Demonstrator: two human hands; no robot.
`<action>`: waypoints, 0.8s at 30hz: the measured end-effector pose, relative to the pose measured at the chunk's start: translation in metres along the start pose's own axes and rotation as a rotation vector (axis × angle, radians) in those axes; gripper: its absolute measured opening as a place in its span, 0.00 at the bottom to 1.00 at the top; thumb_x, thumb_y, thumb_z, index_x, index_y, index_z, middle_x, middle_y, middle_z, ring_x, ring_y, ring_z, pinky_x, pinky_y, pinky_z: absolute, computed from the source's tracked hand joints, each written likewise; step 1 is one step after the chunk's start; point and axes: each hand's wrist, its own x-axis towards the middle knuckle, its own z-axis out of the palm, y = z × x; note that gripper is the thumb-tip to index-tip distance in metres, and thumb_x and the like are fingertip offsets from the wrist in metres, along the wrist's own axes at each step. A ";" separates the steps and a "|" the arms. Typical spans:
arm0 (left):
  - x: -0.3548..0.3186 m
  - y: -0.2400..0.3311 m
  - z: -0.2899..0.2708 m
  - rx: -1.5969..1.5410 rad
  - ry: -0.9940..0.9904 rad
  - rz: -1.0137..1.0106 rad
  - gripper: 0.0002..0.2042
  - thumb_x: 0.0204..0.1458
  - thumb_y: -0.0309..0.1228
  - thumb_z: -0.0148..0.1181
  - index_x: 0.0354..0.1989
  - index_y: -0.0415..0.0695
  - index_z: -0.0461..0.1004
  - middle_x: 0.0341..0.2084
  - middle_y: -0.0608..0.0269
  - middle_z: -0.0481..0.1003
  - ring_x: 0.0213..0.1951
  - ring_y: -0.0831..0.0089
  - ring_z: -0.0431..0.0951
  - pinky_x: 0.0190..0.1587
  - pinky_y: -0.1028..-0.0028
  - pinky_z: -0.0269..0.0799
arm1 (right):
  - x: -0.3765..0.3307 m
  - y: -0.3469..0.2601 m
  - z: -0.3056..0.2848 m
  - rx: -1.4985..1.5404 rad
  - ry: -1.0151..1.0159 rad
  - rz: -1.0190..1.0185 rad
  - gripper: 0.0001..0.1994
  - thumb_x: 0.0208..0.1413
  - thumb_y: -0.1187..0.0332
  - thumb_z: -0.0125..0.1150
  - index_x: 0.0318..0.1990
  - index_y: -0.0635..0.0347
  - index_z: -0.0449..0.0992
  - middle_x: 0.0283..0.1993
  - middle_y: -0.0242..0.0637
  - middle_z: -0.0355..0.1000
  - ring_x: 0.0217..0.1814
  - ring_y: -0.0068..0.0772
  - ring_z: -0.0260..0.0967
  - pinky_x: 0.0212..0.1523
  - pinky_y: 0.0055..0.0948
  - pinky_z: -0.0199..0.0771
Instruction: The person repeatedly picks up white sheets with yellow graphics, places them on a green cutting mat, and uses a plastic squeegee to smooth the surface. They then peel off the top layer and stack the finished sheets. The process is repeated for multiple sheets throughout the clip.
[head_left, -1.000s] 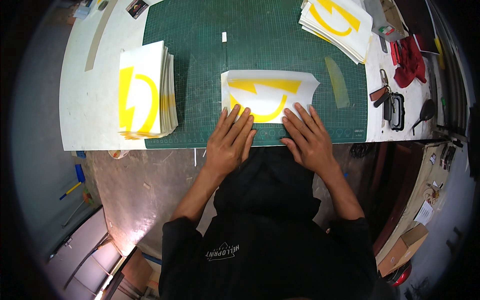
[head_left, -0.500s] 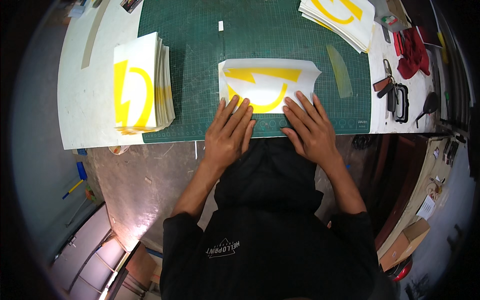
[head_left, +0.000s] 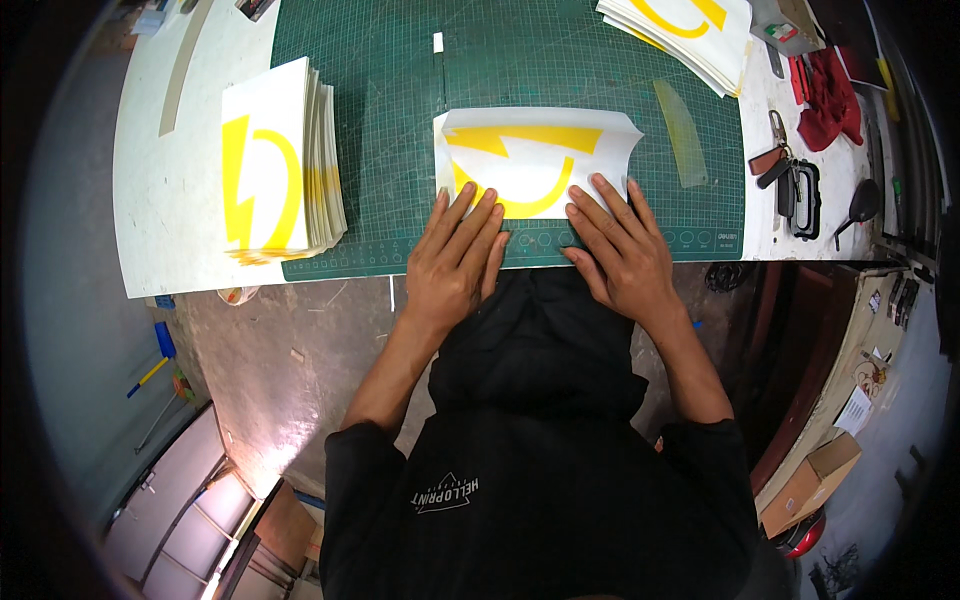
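Note:
A white sheet with yellow shapes [head_left: 530, 180] lies on the green cutting mat [head_left: 390, 130], a pale translucent layer over it curling up at the far edge and right corner. My left hand [head_left: 455, 245] rests flat on its near left part, fingers stretched out. On the near right part lies my right hand [head_left: 622, 240], also flat, thumb apart from the fingers. Neither hand grips anything. To the left stands a thick stack of similar printed sheets [head_left: 270, 170], and another stack [head_left: 690, 40] lies at the far right of the mat.
A yellowish translucent plastic strip [head_left: 682, 135] lies on the mat's right side. Keys [head_left: 775, 165], a black oblong frame [head_left: 804, 200] and a red cloth [head_left: 830, 100] are on the white table [head_left: 170, 200] at right. A small white piece [head_left: 437, 42] sits farther back.
The view has shifted very slightly, so the table appears a little higher. Both hands stay flat on the sheet, with hardly any movement.

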 end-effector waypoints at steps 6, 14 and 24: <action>-0.001 0.001 -0.001 -0.010 -0.003 -0.014 0.16 0.57 0.25 0.70 0.54 0.38 0.83 0.59 0.52 0.80 0.66 0.51 0.77 0.71 0.47 0.67 | 0.000 0.001 0.001 -0.007 -0.001 0.000 0.24 0.63 0.57 0.69 0.64 0.56 0.79 0.76 0.33 0.68 0.83 0.44 0.57 0.82 0.62 0.50; 0.000 0.002 -0.001 -0.035 -0.002 -0.039 0.16 0.57 0.23 0.70 0.55 0.39 0.83 0.59 0.53 0.81 0.66 0.51 0.77 0.71 0.45 0.67 | -0.001 0.001 0.002 -0.019 -0.003 0.010 0.24 0.62 0.56 0.70 0.64 0.53 0.79 0.75 0.31 0.69 0.83 0.42 0.57 0.82 0.65 0.47; 0.012 0.012 0.000 0.077 0.094 -0.068 0.16 0.53 0.27 0.74 0.51 0.44 0.85 0.51 0.61 0.83 0.58 0.59 0.80 0.69 0.47 0.67 | 0.009 -0.007 0.003 -0.038 0.140 0.051 0.17 0.59 0.64 0.74 0.55 0.53 0.85 0.66 0.31 0.76 0.77 0.41 0.64 0.80 0.71 0.45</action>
